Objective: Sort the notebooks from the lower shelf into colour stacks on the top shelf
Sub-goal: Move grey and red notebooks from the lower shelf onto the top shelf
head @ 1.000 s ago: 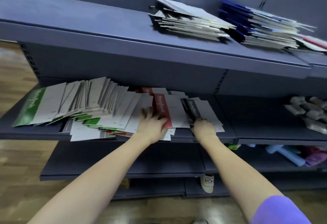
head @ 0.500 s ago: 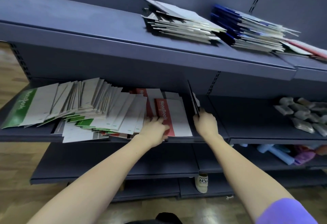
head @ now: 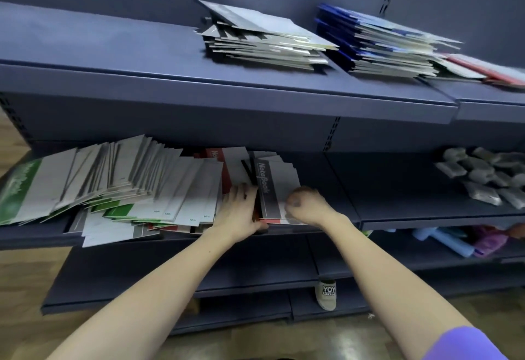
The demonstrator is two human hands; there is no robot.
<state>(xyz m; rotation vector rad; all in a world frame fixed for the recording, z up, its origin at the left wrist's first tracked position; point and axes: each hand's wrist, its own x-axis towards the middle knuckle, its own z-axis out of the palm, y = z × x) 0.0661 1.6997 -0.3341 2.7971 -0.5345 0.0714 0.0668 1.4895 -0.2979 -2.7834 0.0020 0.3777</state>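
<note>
- A dark-spined notebook (head: 274, 189) is lying flat on the lower shelf (head: 397, 212), on top of a small pile at the right end of the spread. Its long axis is running near to far, with the spine on the left and "NoteBook" printed along it.
- The right hand (head: 308, 204) is curling its fingers over the near right corner of this notebook, gripping it.
- The left hand (head: 241, 212) is resting with straight fingers on the covers just left of that spine; its thumb is lying along the shelf's near edge.
- A red notebook (head: 220, 166) is showing behind the left hand, spine also running near to far.
- A wide, slanting fan of thin card-covered notebooks (head: 127, 183), mostly white with green spines, is filling the shelf's left part.
- On the top shelf (head: 113, 55), a grey stack (head: 264, 41) is sitting left of a blue stack (head: 380, 47); a low red stack (head: 483, 71) is lying at far right. All look ragged-edged.
- Half a second ago the dark notebook was standing on edge in the right hand; now it is lying flat.
- Grey wrapped packets (head: 483, 175) are lying on the shelf to the right.
- The shelves are smooth blue-grey metal.
</note>
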